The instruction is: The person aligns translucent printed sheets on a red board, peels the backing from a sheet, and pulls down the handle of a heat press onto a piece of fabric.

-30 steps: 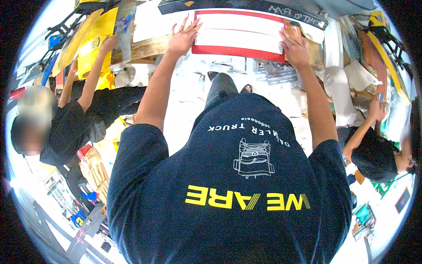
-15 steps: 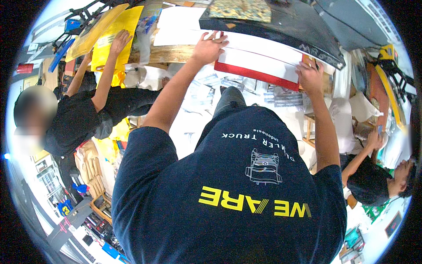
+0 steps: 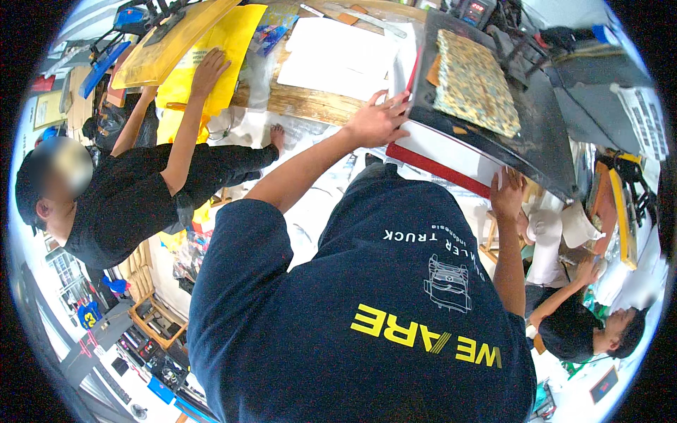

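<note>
A flat white board (image 3: pixel 451 151) with a red strip along its near edge (image 3: pixel 441 169) lies partly beneath the front edge of a black flat slab (image 3: pixel 543 148). At its left corner, my left hand (image 3: pixel 379 121) grips it with fingers slightly spread and palm down; the thumb is hidden. My right hand (image 3: pixel 508 192) holds the right end, fingers bent over the edge. On top of the slab rests a speckled foam pad (image 3: pixel 476 81). How far the board reaches under the slab is hidden.
White sheets (image 3: pixel 338 60) lie on the wooden table (image 3: pixel 303 102) to the left. A co-worker at the left touches a yellow sheet (image 3: pixel 236 56) beneath a yellowish plate (image 3: pixel 166 46). Another person (image 3: pixel 578 321) works at the right. A device with a red display (image 3: pixel 474 10) stands behind the slab.
My view has turned and the slab appears lower and further right. Both hands have shifted with the board, and less of its white face shows in front of the slab.
</note>
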